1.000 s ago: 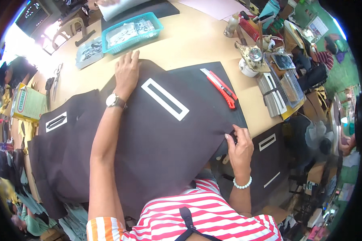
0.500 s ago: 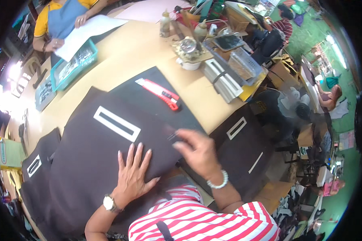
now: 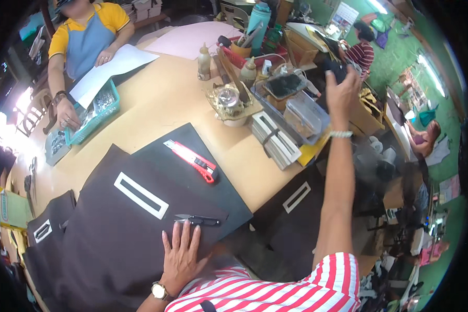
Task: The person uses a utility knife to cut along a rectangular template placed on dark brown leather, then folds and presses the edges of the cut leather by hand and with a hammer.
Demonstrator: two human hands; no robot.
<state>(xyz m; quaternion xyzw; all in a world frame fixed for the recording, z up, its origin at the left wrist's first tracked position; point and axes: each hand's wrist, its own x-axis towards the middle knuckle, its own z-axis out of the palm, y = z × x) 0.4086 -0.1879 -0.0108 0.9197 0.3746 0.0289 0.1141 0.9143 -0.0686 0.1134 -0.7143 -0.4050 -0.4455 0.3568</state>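
Observation:
My left hand [image 3: 182, 255] lies flat with fingers spread on a dark brown fabric piece [image 3: 104, 223]. Its fingertips come right up to black thread snips [image 3: 198, 219] resting on the fabric. Just beyond is a white rectangular frame-shaped piece [image 3: 141, 195] on the same fabric. A red utility knife [image 3: 192, 160] lies on the dark green cutting mat [image 3: 179, 140], partly covered by the fabric. My right hand [image 3: 343, 96] is raised at the far right, past the clear plastic box [image 3: 305, 119]. Its thumb and fingers are apart, with nothing visible held.
A bundle of white frame-shaped strips [image 3: 275, 140], a phone [image 3: 285, 85] and glue bottles [image 3: 204, 63] stand on the table's right side. Across the table, a person [image 3: 88, 36] reaches into a teal basket [image 3: 96, 117]. A fan [image 3: 385, 156] stands at right.
My right hand has left the fabric and stretched far to the right. The snips now lie on the fabric. My left hand stays flat. The co-worker's hand has moved into the basket.

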